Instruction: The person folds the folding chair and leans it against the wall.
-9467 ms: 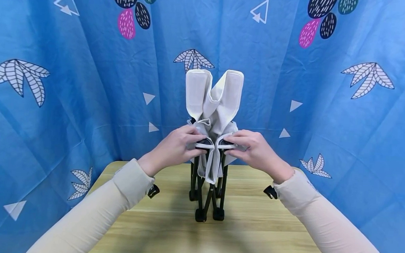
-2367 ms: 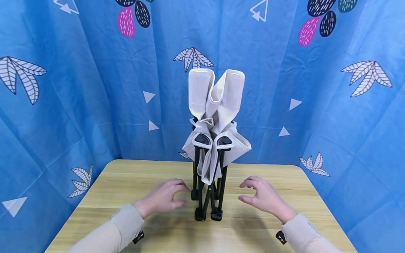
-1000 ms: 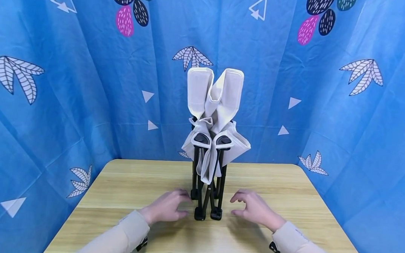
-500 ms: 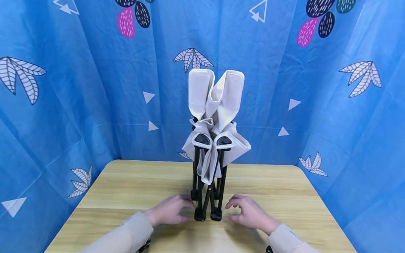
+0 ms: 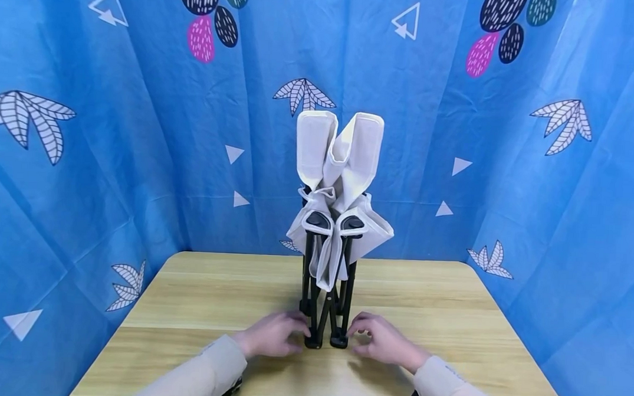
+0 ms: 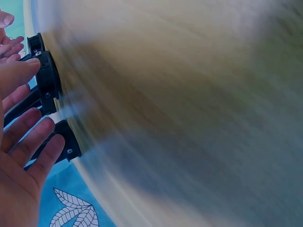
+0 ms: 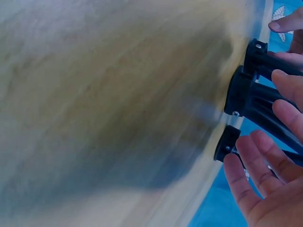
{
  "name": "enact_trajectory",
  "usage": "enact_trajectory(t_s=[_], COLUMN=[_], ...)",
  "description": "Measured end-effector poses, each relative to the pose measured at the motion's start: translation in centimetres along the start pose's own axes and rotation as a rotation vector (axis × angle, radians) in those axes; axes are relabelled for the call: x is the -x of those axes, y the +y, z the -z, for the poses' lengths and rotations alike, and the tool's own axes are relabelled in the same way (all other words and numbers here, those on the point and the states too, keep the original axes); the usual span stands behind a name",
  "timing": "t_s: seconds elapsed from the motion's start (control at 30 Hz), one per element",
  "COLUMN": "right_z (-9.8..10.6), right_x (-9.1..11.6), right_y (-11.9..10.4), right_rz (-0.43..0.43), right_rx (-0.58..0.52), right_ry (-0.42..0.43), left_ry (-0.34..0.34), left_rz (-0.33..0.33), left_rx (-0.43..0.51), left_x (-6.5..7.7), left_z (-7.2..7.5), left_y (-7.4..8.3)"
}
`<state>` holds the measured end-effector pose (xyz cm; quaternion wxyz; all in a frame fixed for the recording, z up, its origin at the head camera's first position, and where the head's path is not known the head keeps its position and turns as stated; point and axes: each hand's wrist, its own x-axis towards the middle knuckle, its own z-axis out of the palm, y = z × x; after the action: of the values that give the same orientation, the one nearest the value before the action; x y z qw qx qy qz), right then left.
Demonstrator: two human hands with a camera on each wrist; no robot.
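Note:
A small folding chair (image 5: pixel 361 158) stands upright and folded in the middle of the table, its white fabric bunched over crossed black legs. My left hand (image 5: pixel 276 333) is low at the left front foot (image 5: pixel 313 341), fingertips touching or very close to it. On the other side my right hand (image 5: pixel 382 341) has its fingertips beside the right front foot (image 5: pixel 338 339); contact is unclear. The left wrist view shows loosely bent fingers (image 6: pixel 47 158) around the black feet, not gripping. Spread, slightly bent fingers (image 7: pixel 246 177) likewise face the feet in the right wrist view.
The light wooden table (image 5: pixel 212 276) has rounded back corners. Behind and to both sides hangs a blue patterned curtain (image 5: pixel 265 160). Dark straps or clips (image 5: pixel 232 389) sit below the cuffs.
Earlier both hands held the chair's fabric corners with black caps. They let go, dropped to the table and moved inward to the front feet. The chair has stayed put.

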<state>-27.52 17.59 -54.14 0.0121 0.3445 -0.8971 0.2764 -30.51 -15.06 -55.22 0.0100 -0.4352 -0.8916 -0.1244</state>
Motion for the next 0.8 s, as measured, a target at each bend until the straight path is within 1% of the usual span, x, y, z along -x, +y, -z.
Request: enact_trajectory(t_s=[0.17,0.37,0.57,0.67,0.8], right_z=[-0.6,-1.5,-2.0,-2.1,-2.3], right_x=[-0.2,-0.4,-0.4,-0.4,-0.6], right_y=[0.1,0.6,0.7,0.7,0.7], right_rz=[0.015,0.021,0.016,0.022,0.012], right_rx=[-0.002,0.020,0.032,0.042,0.051], right_ry=[-0.019,-0.031,-0.029,-0.031,-0.032], left_ry=[-0.003,0.012,-0.015,-0.024,-0.040], left_rz=[-0.006,-0.038,-0.006,0.004,0.033], left_rx=[-0.035,-0.049,-0.051,-0.064,-0.063], left_x=[-0.1,-0.1,-0.4,-0.5,-0.8], left_z=[-0.5,-0.8,-1.0,-1.0,-1.0], left_y=[0.0,0.0,-0.1,0.0,0.3])
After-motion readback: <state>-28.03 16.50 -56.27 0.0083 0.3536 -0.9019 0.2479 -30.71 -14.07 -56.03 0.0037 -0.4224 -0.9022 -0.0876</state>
